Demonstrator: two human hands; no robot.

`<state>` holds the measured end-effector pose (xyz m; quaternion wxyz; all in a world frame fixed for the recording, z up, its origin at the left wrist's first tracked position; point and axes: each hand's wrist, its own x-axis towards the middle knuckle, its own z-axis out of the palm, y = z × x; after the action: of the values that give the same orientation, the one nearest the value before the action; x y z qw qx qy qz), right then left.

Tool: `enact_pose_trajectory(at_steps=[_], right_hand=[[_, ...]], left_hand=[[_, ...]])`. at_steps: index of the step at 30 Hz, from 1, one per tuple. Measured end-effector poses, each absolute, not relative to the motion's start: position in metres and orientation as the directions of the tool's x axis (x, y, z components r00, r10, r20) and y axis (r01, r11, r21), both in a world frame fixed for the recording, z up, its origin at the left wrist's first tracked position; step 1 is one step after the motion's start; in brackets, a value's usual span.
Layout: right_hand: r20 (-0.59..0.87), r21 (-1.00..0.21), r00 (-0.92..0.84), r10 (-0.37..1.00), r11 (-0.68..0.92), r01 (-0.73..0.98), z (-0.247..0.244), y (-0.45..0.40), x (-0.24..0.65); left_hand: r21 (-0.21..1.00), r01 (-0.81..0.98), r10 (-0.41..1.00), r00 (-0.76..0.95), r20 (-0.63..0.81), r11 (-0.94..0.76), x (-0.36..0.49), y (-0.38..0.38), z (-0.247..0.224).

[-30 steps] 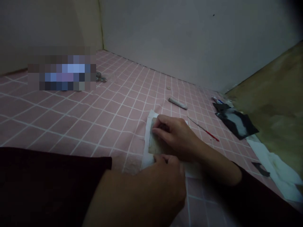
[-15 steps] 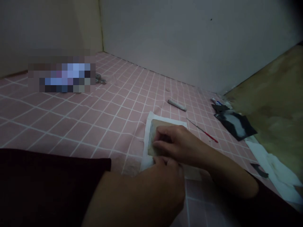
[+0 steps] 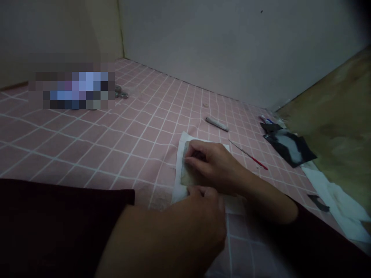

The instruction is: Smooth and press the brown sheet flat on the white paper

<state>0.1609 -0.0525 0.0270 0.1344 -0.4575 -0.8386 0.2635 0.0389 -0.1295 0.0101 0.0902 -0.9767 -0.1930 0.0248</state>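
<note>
A thin grey-brown rectangular piece [image 3: 189, 178] lies on a white sheet of paper [image 3: 179, 195]. My right hand [image 3: 216, 160] is over the piece's upper part, thumb and curled fingers pinched together at its left edge. Whatever sits between those fingertips is too dark to make out. Closer to me, my left hand [image 3: 199, 220] rests at the lower edge of the piece with its fingers bent and bunched. Its own back hides most of the fingers and anything under them.
A pink checked cloth [image 3: 139, 143] covers the surface. Beyond the paper lie a grey bar-shaped item [image 3: 216, 124] and a thin red-handled tool [image 3: 255, 160]. Black sheet material [image 3: 290, 148] and white paper [image 3: 333, 193] line the right edge. Scissors [image 3: 121, 92] lie far left beside a blurred-out patch.
My right hand has slid a little away from me and to the left along the piece. My left hand stays nearly in place. The whole view has shifted slightly.
</note>
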Motion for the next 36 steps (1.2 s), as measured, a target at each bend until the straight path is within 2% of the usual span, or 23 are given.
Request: enact_pose_trajectory(at_steps=[5, 10, 16, 21, 26, 28, 31, 32, 36], right_hand=[[-0.125, -0.549, -0.645, 0.754, 0.489, 0.678, 0.0295, -0.0533, 0.1623], [0.077, -0.52, -0.517, 0.852, 0.477, 0.709, 0.023, -0.0499, 0.1606], [-0.128, -0.555, -0.629, 0.767, 0.471, 0.686, 0.0286, -0.053, 0.1622], [0.08, -0.503, -0.494, 0.866, 0.463, 0.73, 0.0242, -0.0474, 0.1626], [-0.148, -0.572, -0.642, 0.752, 0.465, 0.676, 0.0291, -0.0526, 0.1648], [-0.097, -0.558, -0.601, 0.794, 0.456, 0.693, 0.0272, -0.0523, 0.1647], [0.071, -0.536, -0.492, 0.868, 0.449, 0.715, 0.0228, -0.0496, 0.164], [0.07, -0.542, -0.503, 0.862, 0.456, 0.706, 0.0228, -0.0495, 0.1639], [-0.128, -0.589, -0.641, 0.757, 0.462, 0.663, 0.0274, -0.0524, 0.1641]], left_hand=[[-0.226, 0.387, 0.387, 0.921, 0.047, -0.894, 0.0366, -0.1304, 0.0119], [-0.178, 0.354, 0.366, 0.93, -0.037, -0.918, 0.038, -0.1291, 0.0141], [-0.207, 0.371, 0.38, 0.925, -0.004, -0.905, 0.0386, -0.1293, 0.0152], [-0.178, 0.342, 0.361, 0.928, -0.089, -0.923, 0.0402, -0.1286, 0.0168], [-0.208, 0.385, 0.389, 0.921, 0.027, -0.899, 0.038, -0.1297, 0.0123], [-0.204, 0.387, 0.387, 0.921, 0.039, -0.899, 0.0377, -0.1297, 0.0112], [-0.165, 0.364, 0.373, 0.928, -0.024, -0.917, 0.0384, -0.129, 0.0113], [-0.161, 0.36, 0.37, 0.928, -0.038, -0.919, 0.0387, -0.1289, 0.0116], [-0.2, 0.375, 0.384, 0.923, -0.006, -0.905, 0.0395, -0.1293, 0.012]])
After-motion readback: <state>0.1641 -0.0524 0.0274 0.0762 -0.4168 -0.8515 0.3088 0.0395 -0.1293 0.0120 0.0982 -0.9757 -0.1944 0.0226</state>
